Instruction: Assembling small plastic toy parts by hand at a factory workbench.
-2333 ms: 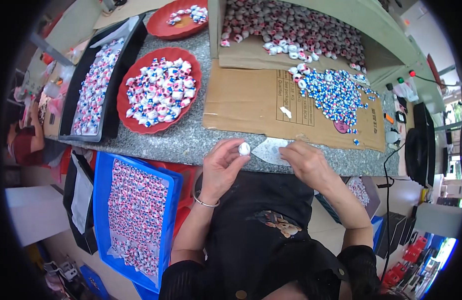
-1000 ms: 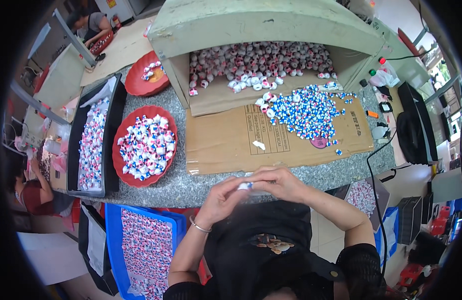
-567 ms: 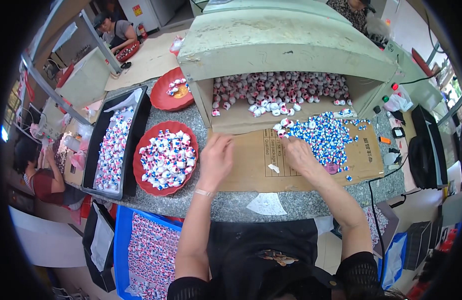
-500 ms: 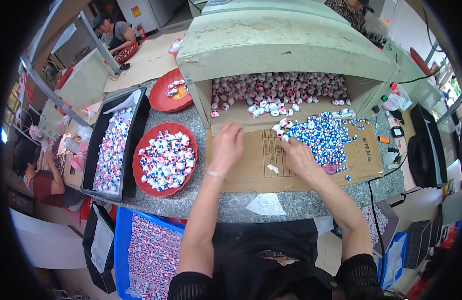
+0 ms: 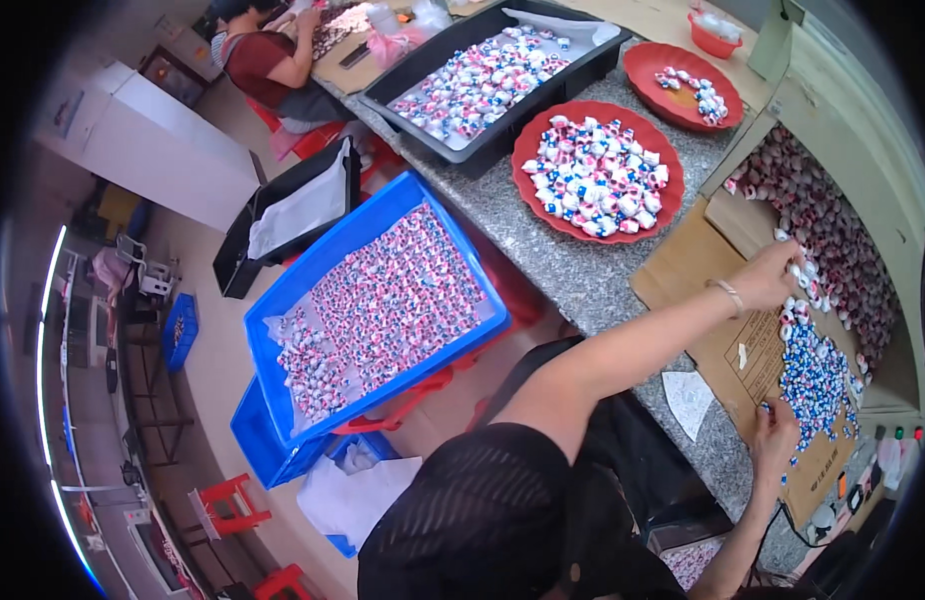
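My left hand reaches to the mouth of the pale green box, its fingers bent together beside small white pieces with pink marks. Whether a piece is between those fingers I cannot make out. My right hand is over the cardboard sheet, at the near side of a pile of small blue-and-white pieces. Its thumb and fingertips are pinched on what looks like one small blue piece. More white and pink pieces heap up inside the box.
A red scalloped bowl of mixed pieces stands on the granite counter, with another red bowl and a black tray beyond. Left of me is a full blue crate. A person sits at the far left.
The view has swung left, bringing the blue crate and floor further in. My right hand has drawn back from the white pieces to the near side of the blue pile; my left is now beside white pieces.
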